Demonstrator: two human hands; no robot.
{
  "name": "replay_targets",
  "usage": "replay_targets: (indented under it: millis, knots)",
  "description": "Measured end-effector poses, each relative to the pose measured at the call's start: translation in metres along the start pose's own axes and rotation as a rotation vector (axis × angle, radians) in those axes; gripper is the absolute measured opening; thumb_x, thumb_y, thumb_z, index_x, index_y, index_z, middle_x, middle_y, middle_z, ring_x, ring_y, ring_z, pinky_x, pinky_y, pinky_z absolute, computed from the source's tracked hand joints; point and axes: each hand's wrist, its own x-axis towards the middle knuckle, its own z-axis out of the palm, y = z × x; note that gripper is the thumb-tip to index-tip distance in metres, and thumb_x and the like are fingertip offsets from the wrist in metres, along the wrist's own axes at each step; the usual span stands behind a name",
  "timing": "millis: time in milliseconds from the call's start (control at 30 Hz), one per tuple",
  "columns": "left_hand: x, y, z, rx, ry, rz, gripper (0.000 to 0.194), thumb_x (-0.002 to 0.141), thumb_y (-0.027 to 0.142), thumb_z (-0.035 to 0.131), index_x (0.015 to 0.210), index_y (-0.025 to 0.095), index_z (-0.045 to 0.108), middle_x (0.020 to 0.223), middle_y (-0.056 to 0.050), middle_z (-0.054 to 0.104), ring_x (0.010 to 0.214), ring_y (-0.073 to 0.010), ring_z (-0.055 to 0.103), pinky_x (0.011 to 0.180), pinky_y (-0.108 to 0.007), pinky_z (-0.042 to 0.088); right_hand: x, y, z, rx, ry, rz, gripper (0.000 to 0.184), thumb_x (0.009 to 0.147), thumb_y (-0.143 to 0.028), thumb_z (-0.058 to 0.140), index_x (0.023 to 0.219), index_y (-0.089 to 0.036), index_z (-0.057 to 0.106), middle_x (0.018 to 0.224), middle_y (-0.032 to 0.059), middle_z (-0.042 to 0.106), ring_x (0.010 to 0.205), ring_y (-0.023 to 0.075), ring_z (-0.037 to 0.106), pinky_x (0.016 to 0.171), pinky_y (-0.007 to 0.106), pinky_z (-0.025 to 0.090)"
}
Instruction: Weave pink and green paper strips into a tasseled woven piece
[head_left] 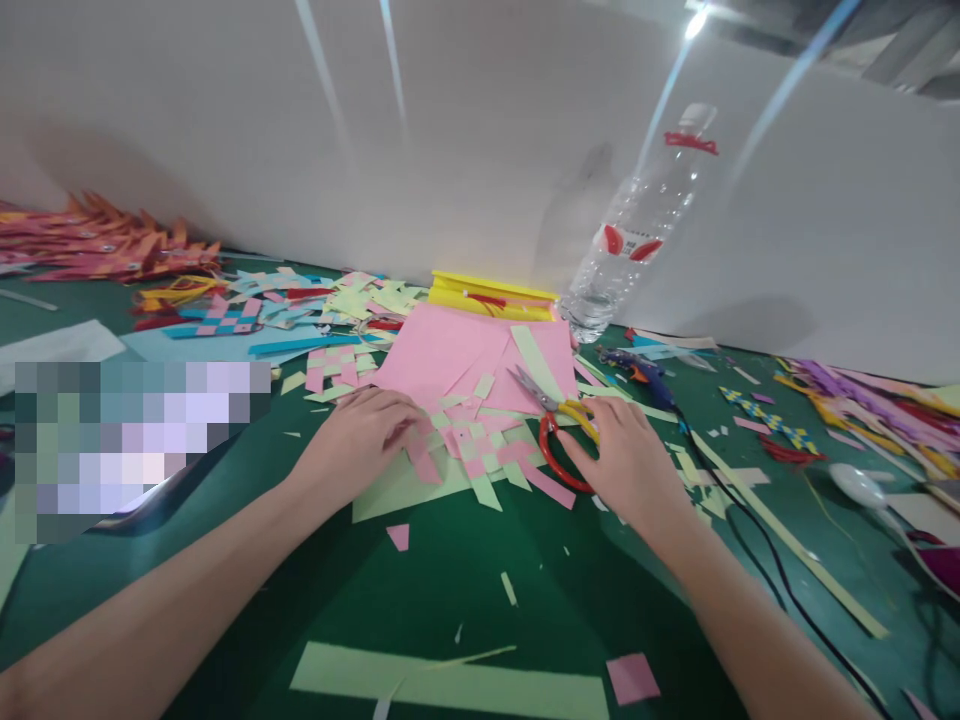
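My right hand [626, 450] grips a pair of scissors [553, 450] by its red and yellow handles. The blades point up and to the left, slightly parted, over the paper. My left hand [367, 430] is curled at the left edge of a woven pink and pale green paper piece [476, 447]; its fingertips are partly hidden, and what they pinch, if anything, does not show. Loose strip ends stick out around the weave. Beneath it lies a pale green sheet [386, 495], and behind it a pink sheet [442, 345].
A clear plastic bottle [630, 240] leans against the white wall [465, 130]. Near it lies a blue glue gun [649, 380] with a black cord [757, 530]. Paper scraps [375, 297] and folded orange paper pieces [135, 245] cover the left back. A blurred-out object [135, 440] sits at left.
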Motion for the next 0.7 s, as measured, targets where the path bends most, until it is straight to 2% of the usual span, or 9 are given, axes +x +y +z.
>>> replay_targets:
  millis: [100,167,300,433,567,700]
  knots:
    - [0.0,0.0,0.0,0.002,-0.001,-0.002,0.034,0.089,0.026,0.035,0.099,0.02,0.067,0.108,-0.008,0.068,0.103,-0.0269,0.057,0.093,-0.046,0.043,0.001,0.016,0.006,-0.002,-0.182,0.103,0.047,0.086,-0.046,0.05,0.112,-0.008,0.061,0.111,0.0188,0.064,0.107,0.0336,0.059,0.091,0.046,0.047]
    - [0.0,0.001,0.0,0.002,0.0,-0.003,0.034,0.089,0.025,0.035,0.099,0.02,0.067,0.108,-0.008,0.068,0.103,-0.0265,0.057,0.093,-0.046,0.043,0.0,0.019,0.008,0.022,-0.226,0.118,0.046,0.086,-0.049,0.049,0.109,-0.011,0.062,0.112,0.0176,0.064,0.11,0.0327,0.058,0.095,0.046,0.045]
    - [0.0,0.001,-0.001,0.007,0.005,-0.007,0.033,0.088,0.025,0.035,0.097,0.02,0.067,0.107,-0.007,0.068,0.101,-0.0253,0.058,0.093,-0.045,0.044,-0.001,0.02,0.01,0.057,-0.238,0.137,0.049,0.083,-0.051,0.053,0.11,-0.011,0.061,0.114,0.018,0.063,0.11,0.0325,0.058,0.094,0.046,0.046]
    - [0.0,0.001,-0.001,0.011,0.009,0.01,0.033,0.088,0.026,0.036,0.097,0.021,0.067,0.106,-0.007,0.068,0.101,-0.0253,0.058,0.093,-0.045,0.044,0.0,0.02,0.012,0.092,-0.216,0.145,0.044,0.083,-0.049,0.052,0.105,-0.013,0.061,0.105,0.016,0.064,0.096,0.0305,0.063,0.081,0.044,0.051]
    - [0.0,0.0,-0.001,-0.005,0.024,0.031,0.031,0.087,0.025,0.037,0.096,0.021,0.066,0.105,-0.007,0.068,0.099,-0.0247,0.058,0.093,-0.045,0.044,-0.002,0.021,0.009,0.092,-0.152,0.124,0.037,0.082,-0.046,0.05,0.098,-0.015,0.062,0.094,0.0138,0.064,0.085,0.0293,0.064,0.071,0.043,0.051]
    - [0.0,0.0,-0.001,-0.019,0.017,0.022,0.03,0.088,0.024,0.039,0.096,0.021,0.067,0.105,-0.007,0.068,0.1,-0.0251,0.058,0.093,-0.045,0.043,-0.009,0.018,-0.002,0.116,-0.11,0.177,0.039,0.084,-0.045,0.048,0.108,-0.016,0.058,0.103,0.0141,0.064,0.081,0.0285,0.066,0.062,0.039,0.051]
